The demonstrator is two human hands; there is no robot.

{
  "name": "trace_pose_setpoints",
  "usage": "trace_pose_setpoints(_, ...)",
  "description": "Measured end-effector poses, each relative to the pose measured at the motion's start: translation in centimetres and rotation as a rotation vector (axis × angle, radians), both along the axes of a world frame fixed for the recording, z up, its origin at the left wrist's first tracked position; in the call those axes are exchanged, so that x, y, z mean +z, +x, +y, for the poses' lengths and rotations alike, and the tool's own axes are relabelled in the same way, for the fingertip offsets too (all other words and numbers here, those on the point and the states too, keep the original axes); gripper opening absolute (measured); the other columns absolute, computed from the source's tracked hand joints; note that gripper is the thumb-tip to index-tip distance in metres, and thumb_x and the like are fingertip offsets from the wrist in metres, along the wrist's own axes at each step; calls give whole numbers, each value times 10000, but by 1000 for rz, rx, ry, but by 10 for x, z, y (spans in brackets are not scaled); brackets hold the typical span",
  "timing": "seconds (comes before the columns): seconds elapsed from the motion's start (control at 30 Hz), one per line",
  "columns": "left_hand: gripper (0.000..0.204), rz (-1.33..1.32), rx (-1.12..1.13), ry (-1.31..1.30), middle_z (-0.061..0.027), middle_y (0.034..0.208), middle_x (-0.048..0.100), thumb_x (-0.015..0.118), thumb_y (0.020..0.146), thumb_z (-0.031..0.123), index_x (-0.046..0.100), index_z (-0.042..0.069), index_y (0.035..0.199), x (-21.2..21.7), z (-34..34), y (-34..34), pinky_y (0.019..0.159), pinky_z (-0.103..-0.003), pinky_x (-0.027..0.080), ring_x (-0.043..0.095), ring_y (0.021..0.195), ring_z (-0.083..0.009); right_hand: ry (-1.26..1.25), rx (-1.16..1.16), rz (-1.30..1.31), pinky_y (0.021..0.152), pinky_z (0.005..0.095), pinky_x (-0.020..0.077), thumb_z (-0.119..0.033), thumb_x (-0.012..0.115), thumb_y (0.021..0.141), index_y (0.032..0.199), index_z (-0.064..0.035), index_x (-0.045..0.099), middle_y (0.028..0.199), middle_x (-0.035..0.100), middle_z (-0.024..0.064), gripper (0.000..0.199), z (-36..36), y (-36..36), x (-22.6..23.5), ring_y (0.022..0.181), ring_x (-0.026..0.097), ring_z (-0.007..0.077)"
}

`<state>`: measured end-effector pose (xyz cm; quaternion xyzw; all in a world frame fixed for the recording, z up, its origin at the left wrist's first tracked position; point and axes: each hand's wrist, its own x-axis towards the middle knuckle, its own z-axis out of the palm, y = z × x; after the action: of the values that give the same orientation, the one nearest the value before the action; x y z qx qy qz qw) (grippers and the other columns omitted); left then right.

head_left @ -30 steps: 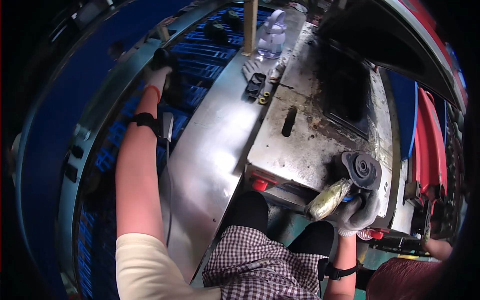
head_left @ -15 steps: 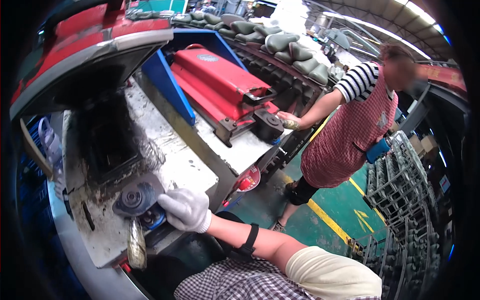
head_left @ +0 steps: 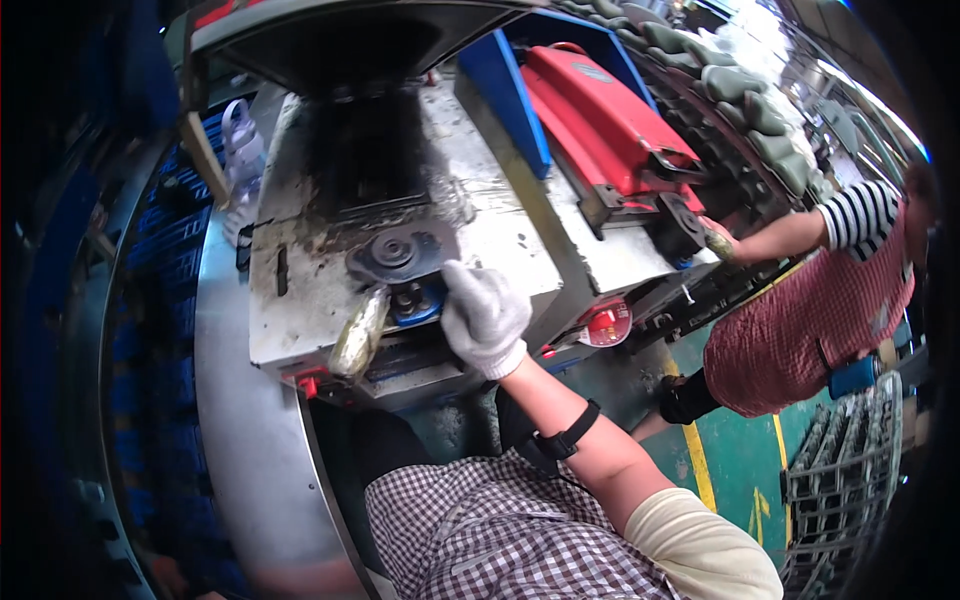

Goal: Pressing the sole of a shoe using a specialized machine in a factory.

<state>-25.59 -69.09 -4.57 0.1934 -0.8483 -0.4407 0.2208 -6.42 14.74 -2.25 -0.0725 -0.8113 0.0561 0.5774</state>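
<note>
Here, beside the hand [head_left: 487,318], stained worktop [head_left: 505,240] overlooks floor [head_left: 740,450]

a knit glove [head_left: 487,325], a pale sleeve [head_left: 695,540] and a checked apron [head_left: 490,530] over dark legwear [head_left: 385,440].
the glove on the right hand [head_left: 485,310] is whitish-grey and plain, softly knitted, and ends in a snug cuff [head_left: 503,360] at the wrist. farther up the bare right forearm [head_left: 590,440] sits a narrow black strap [head_left: 570,430], with a dark piece beside it that is too shadowed to make out. the sleeve is cream, loose and short, leaving the elbow uncovered. small brown-and-white checks cover the apron, which creases across the lap. the legwear is black and close-fitting at the knees. the left forearm [head_left: 310,580] is too blurred to show detail.
</note>
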Motion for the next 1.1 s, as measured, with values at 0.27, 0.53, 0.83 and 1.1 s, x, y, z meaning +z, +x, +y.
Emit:
trace_pose_setpoints(0.27, 583, 82, -200, 480, -98, 1312, 648, 732, 894, 192, 561, 29, 1426, -100, 91, -44, 1042, -420, 515, 613, 1198, -242, -62, 84, -21, 678, 427, 546, 55, 702, 734, 1245, -50, 707, 839, 681, 123, 522, -8, -3, 8, 731, 674, 334)
trace_pose_setpoints(0.53, 501, 432, -42, 563, -174, 1379, 625, 670, 966, 261, 581, 15, 1393, -109, 121, 27, 998, -459, 596, 670, 1182, -297, -659, 376, 192, 895, 340, 555, 113, 517, 992, 1290, 50, 644, 1065, 696, 123, 330, -34, 25, 32, 981, 669, 192)
trace_pose_setpoints(0.83, 1012, -80, -1412, 1582, -244, 1412, 631, 697, 903, 439, 231, -59, 1651, 130, 471, 57, 1066, -473, 538, 666, 1240, -353, -744, 1196, -752, 1184, 432, 418, -394, 588, 1056, 1619, 93, 291, 1551, 463, 349, 801, -111, -17, 156, 1416, 533, 412)
trace_pose_setpoints(1.1, 543, -161, -1308, 1870, -161, 1340, 707, 543, 1076, 468, 640, 21, 1369, 146, 615, 55, 1092, -475, 540, 714, 1162, -309, -1262, 1099, -604, 1231, 359, 350, -319, 592, 1036, 1617, 3, 414, 1588, 527, 142, 688, -62, -22, 189, 1430, 520, 228)
